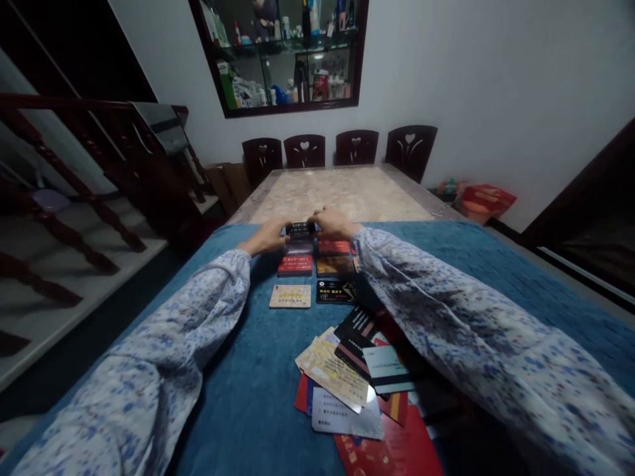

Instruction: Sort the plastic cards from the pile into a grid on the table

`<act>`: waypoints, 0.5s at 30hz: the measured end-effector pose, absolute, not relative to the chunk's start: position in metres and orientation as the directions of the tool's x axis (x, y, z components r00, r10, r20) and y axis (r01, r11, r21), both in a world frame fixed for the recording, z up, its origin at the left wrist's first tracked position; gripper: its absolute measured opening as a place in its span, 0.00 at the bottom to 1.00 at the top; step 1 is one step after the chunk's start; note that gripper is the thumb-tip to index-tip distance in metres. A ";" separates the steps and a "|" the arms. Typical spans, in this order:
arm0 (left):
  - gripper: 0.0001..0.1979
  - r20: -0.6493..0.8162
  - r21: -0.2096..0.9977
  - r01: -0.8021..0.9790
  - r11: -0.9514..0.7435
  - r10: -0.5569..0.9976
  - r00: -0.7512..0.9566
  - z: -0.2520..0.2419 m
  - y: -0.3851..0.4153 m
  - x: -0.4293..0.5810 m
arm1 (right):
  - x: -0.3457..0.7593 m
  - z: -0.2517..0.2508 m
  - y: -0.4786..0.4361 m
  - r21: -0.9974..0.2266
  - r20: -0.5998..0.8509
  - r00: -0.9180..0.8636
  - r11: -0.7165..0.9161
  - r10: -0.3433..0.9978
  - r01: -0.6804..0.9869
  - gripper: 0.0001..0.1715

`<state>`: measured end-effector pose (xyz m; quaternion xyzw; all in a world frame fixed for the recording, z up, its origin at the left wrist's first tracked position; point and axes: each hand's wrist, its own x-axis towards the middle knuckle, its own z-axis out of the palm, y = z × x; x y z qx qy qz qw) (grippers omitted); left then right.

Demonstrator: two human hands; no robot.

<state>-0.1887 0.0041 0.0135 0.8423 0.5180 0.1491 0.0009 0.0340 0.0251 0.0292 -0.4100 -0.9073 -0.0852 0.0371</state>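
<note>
My left hand and my right hand reach to the far side of the blue cloth. Between them lies a black card, its left edge in my left fingers and its right edge at my right fingertips. Nearer me, two columns of cards run down the cloth: red cards and a beige card on the left, a red card, a gold card and a black VIP card on the right. My right sleeve partly covers the right column.
A loose heap of overlapping cards holds a beige card, a pale green card, a white card and a red envelope-like piece. Beyond the cloth is the marble-patterned tabletop, with dark chairs behind.
</note>
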 end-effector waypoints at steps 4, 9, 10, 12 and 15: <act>0.18 0.194 0.136 0.907 -0.398 0.909 0.370 0.009 0.020 -0.190 | 0.027 0.020 0.044 0.114 0.129 -0.654 0.645 0.745 0.756 0.25; 0.19 0.143 0.179 0.922 -0.344 0.936 0.321 0.002 0.037 -0.187 | 0.022 0.010 0.063 0.084 0.099 -0.625 0.619 0.774 0.781 0.26; 0.19 0.142 0.200 0.924 -0.327 0.942 0.303 0.001 0.040 -0.187 | 0.022 0.008 0.065 0.079 0.090 -0.617 0.612 0.781 0.787 0.26; 0.19 0.138 0.235 0.927 -0.291 0.954 0.265 -0.002 0.044 -0.185 | 0.021 0.006 0.069 0.071 0.070 -0.605 0.601 0.793 0.796 0.27; 0.20 0.131 0.259 0.931 -0.259 0.964 0.232 -0.005 0.049 -0.186 | 0.020 0.004 0.072 0.062 0.051 -0.598 0.595 0.800 0.801 0.27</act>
